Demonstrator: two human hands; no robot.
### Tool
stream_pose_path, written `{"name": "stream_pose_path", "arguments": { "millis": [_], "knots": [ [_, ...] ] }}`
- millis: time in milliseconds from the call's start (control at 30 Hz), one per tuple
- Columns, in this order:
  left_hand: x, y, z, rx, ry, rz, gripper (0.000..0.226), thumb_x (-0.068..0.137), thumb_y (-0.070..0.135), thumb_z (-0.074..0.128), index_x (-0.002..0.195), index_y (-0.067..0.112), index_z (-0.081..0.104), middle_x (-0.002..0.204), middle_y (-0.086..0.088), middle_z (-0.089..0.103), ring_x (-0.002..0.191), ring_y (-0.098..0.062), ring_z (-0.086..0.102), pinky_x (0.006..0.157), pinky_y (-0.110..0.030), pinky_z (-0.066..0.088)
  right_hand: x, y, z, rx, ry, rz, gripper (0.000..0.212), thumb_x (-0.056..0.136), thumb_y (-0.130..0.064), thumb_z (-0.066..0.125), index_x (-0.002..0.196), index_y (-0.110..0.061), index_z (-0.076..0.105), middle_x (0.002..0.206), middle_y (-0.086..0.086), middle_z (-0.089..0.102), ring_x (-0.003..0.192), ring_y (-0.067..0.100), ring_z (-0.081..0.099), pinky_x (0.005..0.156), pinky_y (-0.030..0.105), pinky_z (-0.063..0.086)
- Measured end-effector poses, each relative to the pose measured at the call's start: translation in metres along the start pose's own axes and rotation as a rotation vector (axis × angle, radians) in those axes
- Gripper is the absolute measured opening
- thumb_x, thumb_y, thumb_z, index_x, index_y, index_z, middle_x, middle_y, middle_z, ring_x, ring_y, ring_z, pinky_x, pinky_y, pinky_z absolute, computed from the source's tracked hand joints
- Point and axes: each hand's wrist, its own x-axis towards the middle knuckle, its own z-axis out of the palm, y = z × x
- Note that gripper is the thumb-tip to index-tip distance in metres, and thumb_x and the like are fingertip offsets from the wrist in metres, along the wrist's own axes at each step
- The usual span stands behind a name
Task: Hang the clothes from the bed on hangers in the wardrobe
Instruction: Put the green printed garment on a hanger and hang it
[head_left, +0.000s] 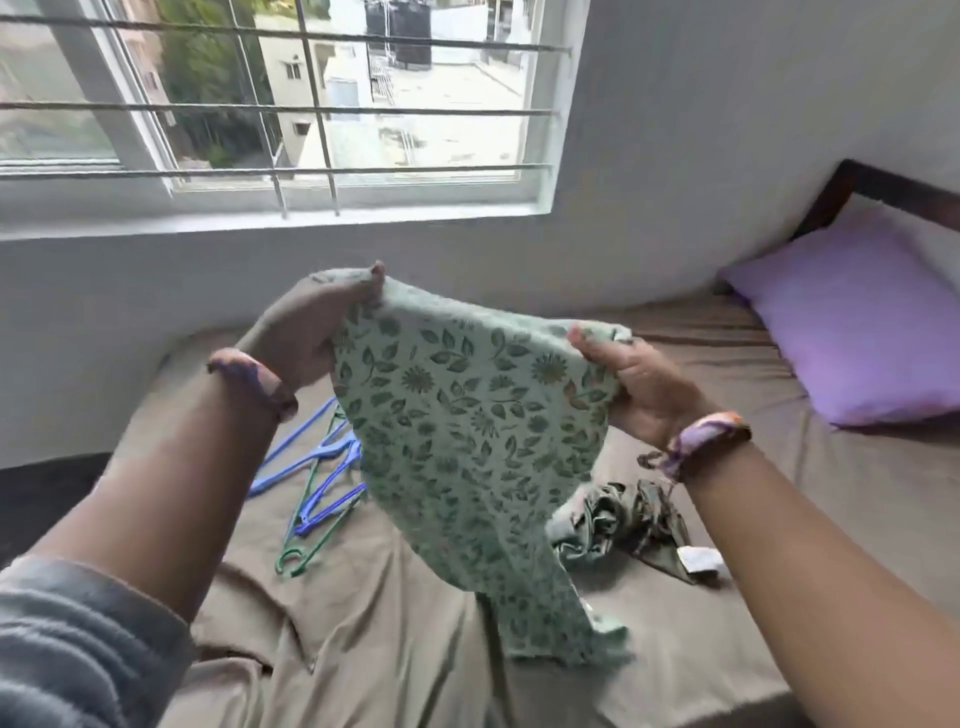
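The left hand (306, 332) pinches the upper left edge of the green leaf-print garment (467, 431) between thumb and curled fingers. The right hand (631, 384) grips the upper right edge of the same garment, fingers folded round a bunched fold of cloth. Both hands hold it up above the bed (727, 364); the cloth hangs down between the forearms, and its lower end reaches the brown sheet near the bottom of the view.

Each wrist carries a fabric band: one on the left wrist (254, 382), one on the right wrist (706, 441). A grey sleeve (78, 644) is pushed up the left arm.

On the sheet, left of the hanging cloth, lies a pile of blue and green hangers (317, 488), partly hidden behind the garment. A crumpled dark green garment (639, 525) lies on the sheet below the right wrist.

A purple pillow (852, 317) rests at the head of the bed. A barred window (291, 109) is set in the wall beyond.
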Motion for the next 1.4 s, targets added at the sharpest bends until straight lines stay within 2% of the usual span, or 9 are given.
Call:
{"name": "stream_pose_path", "arguments": {
  "millis": [300, 400, 500, 733, 900, 1067, 1167, 1267, 1400],
  "knots": [
    [-0.013, 0.007, 0.014, -0.174, -0.056, -0.051, 0.040, 0.060, 0.022, 0.084, 0.097, 0.012, 0.070, 0.097, -0.008, 0.072, 0.090, -0.022, 0.070, 0.072, -0.041, 0.058, 0.012, -0.020, -0.004, 0.229, -0.021, -0.120, 0.038, 0.086, -0.032, 0.046, 0.100, -0.009, 0.073, 0.112, 0.013, 0.067, 0.105, 0.024, 0.063, 0.093, 0.044, 0.050],
    [-0.019, -0.014, 0.023, -0.009, 0.074, -0.117, 0.020, 0.083, 0.025, 0.061, 0.079, 0.011, 0.075, 0.080, -0.009, 0.073, 0.069, -0.016, 0.071, 0.060, -0.029, 0.057, 0.021, -0.003, -0.008, 0.137, 0.135, 0.085, 0.041, 0.096, -0.023, 0.040, 0.086, -0.004, 0.075, 0.091, 0.014, 0.072, 0.080, 0.022, 0.071, 0.070, 0.036, 0.059],
    [-0.012, 0.015, 0.017, -0.141, 0.153, -0.237, 0.062, 0.097, 0.038, 0.030, 0.072, 0.004, 0.075, 0.075, -0.011, 0.072, 0.067, -0.019, 0.070, 0.055, -0.028, 0.057, 0.022, -0.023, -0.006, 0.115, 0.144, 0.175, 0.042, 0.100, -0.025, 0.035, 0.093, 0.002, 0.065, 0.080, 0.017, 0.072, 0.068, 0.023, 0.071, 0.056, 0.034, 0.058],
    [-0.008, 0.008, 0.030, -0.099, -0.069, -0.205, 0.058, 0.036, 0.043, 0.092, 0.082, 0.012, 0.077, 0.083, -0.007, 0.074, 0.075, -0.017, 0.071, 0.062, -0.029, 0.057, 0.020, -0.017, -0.003, 0.036, -0.259, -0.007, 0.065, 0.078, -0.047, 0.061, 0.128, -0.007, 0.053, 0.128, 0.017, 0.058, 0.117, 0.031, 0.057, 0.095, 0.044, 0.049],
    [-0.003, 0.025, 0.041, -0.293, -0.148, -0.138, 0.067, 0.092, 0.052, 0.032, 0.115, -0.003, 0.064, 0.114, -0.022, 0.064, 0.110, -0.032, 0.060, 0.092, -0.040, 0.049, 0.013, -0.011, -0.002, 0.157, -0.147, -0.049, 0.043, 0.082, -0.026, 0.061, 0.118, -0.002, 0.060, 0.102, 0.018, 0.069, 0.089, 0.028, 0.069, 0.072, 0.039, 0.057],
    [0.009, 0.045, 0.034, 0.215, -0.096, -0.214, 0.035, 0.048, 0.025, 0.090, 0.076, 0.013, 0.073, 0.084, -0.012, 0.067, 0.074, -0.023, 0.065, 0.072, -0.036, 0.055, 0.031, -0.047, -0.017, 0.079, 0.257, 0.170, 0.009, 0.080, -0.009, 0.063, 0.086, -0.002, 0.061, 0.079, 0.014, 0.065, 0.069, 0.021, 0.058, 0.068, 0.031, 0.052],
    [0.016, 0.059, 0.037, 0.273, 0.107, -0.243, 0.025, 0.067, 0.036, 0.074, 0.060, 0.012, 0.074, 0.077, -0.011, 0.068, 0.066, -0.019, 0.065, 0.074, -0.034, 0.048, 0.031, -0.065, -0.012, 0.097, 0.210, 0.117, 0.047, 0.051, -0.001, 0.077, 0.094, 0.002, 0.060, 0.085, 0.017, 0.065, 0.071, 0.024, 0.062, 0.072, 0.033, 0.054],
    [0.024, 0.059, 0.034, 0.134, 0.190, -0.255, 0.052, 0.098, 0.022, 0.035, 0.062, 0.011, 0.072, 0.064, -0.005, 0.069, 0.053, -0.012, 0.067, 0.050, -0.022, 0.054, 0.028, -0.082, -0.004, -0.129, 0.167, -0.082, 0.035, 0.065, -0.002, 0.074, 0.098, -0.004, 0.064, 0.085, 0.011, 0.068, 0.076, 0.023, 0.066, 0.068, 0.034, 0.058],
    [0.021, 0.064, 0.029, 0.165, 0.237, -0.234, 0.040, 0.096, 0.016, 0.040, 0.065, 0.011, 0.063, 0.055, -0.002, 0.065, 0.044, -0.009, 0.062, 0.047, -0.017, 0.051, 0.029, -0.095, -0.007, -0.340, 0.293, -0.067, 0.035, 0.074, -0.003, 0.070, 0.108, 0.001, 0.065, 0.088, 0.014, 0.069, 0.064, 0.019, 0.068, 0.054, 0.027, 0.055]
  ]
}}
